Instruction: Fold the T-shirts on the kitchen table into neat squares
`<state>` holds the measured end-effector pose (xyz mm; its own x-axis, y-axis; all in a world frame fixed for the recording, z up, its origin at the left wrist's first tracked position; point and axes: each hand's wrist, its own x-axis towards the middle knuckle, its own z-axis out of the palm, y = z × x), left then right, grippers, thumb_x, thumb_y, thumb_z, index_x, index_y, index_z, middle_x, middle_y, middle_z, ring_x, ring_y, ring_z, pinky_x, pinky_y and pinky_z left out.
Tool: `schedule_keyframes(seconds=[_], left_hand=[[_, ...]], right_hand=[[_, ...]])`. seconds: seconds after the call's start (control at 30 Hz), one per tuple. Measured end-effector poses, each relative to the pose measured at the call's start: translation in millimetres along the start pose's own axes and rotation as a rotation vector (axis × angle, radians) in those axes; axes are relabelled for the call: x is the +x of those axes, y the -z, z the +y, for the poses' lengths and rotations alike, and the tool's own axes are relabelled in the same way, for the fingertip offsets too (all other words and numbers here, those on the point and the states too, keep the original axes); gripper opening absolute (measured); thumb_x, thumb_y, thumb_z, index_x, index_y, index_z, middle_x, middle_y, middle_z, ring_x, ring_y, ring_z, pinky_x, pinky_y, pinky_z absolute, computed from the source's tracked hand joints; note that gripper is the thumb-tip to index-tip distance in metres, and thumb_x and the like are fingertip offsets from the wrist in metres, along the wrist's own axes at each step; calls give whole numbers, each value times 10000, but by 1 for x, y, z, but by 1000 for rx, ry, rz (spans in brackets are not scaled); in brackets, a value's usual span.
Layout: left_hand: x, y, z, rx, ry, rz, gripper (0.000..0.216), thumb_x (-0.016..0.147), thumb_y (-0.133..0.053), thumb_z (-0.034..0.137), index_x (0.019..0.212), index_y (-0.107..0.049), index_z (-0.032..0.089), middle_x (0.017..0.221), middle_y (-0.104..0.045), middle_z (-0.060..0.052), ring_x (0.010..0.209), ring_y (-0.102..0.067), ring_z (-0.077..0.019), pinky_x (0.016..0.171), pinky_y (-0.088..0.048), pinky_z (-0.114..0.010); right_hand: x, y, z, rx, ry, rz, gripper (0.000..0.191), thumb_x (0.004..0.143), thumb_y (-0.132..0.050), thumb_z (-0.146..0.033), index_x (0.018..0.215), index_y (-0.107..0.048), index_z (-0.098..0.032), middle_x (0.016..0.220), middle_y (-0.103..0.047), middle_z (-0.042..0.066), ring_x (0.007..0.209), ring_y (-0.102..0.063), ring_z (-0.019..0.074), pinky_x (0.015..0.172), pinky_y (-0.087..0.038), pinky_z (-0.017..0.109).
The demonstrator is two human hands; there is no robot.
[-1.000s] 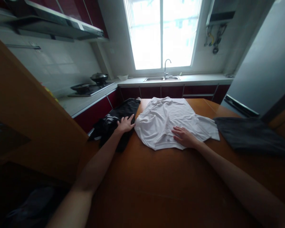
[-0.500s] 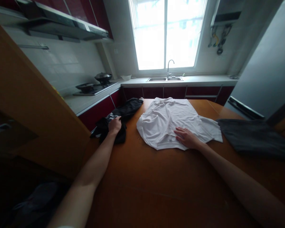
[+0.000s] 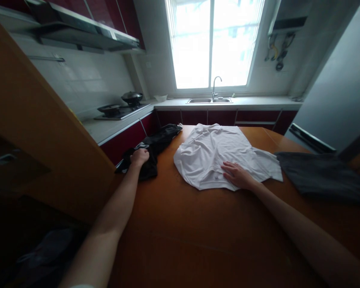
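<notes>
A white shirt (image 3: pixel 207 156) lies spread and wrinkled across the middle of the wooden table (image 3: pixel 180 232). My right hand (image 3: pixel 235 175) rests flat on its near right part, fingers stretched out. At the table's left edge is a crumpled black garment (image 3: pixel 163 138) with some white marks. My left hand (image 3: pixel 140 157) is closed on the near part of that garment, and its fingertips are partly hidden. Right of the shirt, touching or nearly touching its sleeve, lies a dark grey garment (image 3: pixel 321 174), laid flat.
Behind the table runs a counter with a sink (image 3: pixel 199 101) and a faucet (image 3: pixel 216 86). A pot (image 3: pixel 132 97) and a pan (image 3: pixel 109 110) stand on the stove at left. A wooden panel (image 3: pixel 48 112) rises close on the left, a fridge (image 3: pixel 333 92) on the right.
My left hand has moved slightly left, and the near part of the black garment has shifted with it. My right hand stays flat on the white shirt.
</notes>
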<state>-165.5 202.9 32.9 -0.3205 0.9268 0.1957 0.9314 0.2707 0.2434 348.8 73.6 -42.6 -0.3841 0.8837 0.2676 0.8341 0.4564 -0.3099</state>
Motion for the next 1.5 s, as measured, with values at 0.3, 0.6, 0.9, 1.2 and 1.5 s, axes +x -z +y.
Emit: schedule_keyframes(seconds=[0.3,0.6,0.9,1.2,1.5], left_hand=[[0,14,2,124,-97,-240,906,498,-904,410,1354,-647,260,1505,-483,-194,1283,-539,-444,1006,-486,-489],[6,41,0,-96,-183,341,545,873,-485,117,1402,-599,183,1324,-619,-118,1204,-578,-253,1082,-423,-344],[-5,17,-14,-82,123,26,506,810,-640,210,1314,-667,201,1351,-596,-216,1222,-556,-425,1025,-406,-603],[-32,8,78,-348,-518,344,423,925,-471,176,1315,-631,139,1279,-647,-134,1223,-583,-253,1106,-422,-378],[-60,-45,116,-435,-559,16,327,818,-556,114,1054,-774,174,1082,-735,-65,1013,-689,-194,951,-536,-281]], right_hand=[[1,-1,3,-7,-13,-34,473,993,-468,-437,1409,-598,-254,1561,-463,79,1463,-398,271,1220,-287,495],[0,-1,2,10,-15,-27,468,995,-468,-442,1402,-604,-257,1557,-469,81,1463,-397,271,1225,-276,487],[0,-1,3,44,-12,-8,477,979,-482,-455,1391,-619,-258,1549,-479,85,1447,-419,295,1227,-273,502],[1,-3,6,13,-13,-24,490,987,-468,-455,1408,-602,-242,1554,-473,87,1452,-412,285,1225,-270,496],[1,2,1,19,-16,-31,476,987,-472,-452,1391,-618,-247,1548,-482,86,1450,-416,274,1215,-294,474]])
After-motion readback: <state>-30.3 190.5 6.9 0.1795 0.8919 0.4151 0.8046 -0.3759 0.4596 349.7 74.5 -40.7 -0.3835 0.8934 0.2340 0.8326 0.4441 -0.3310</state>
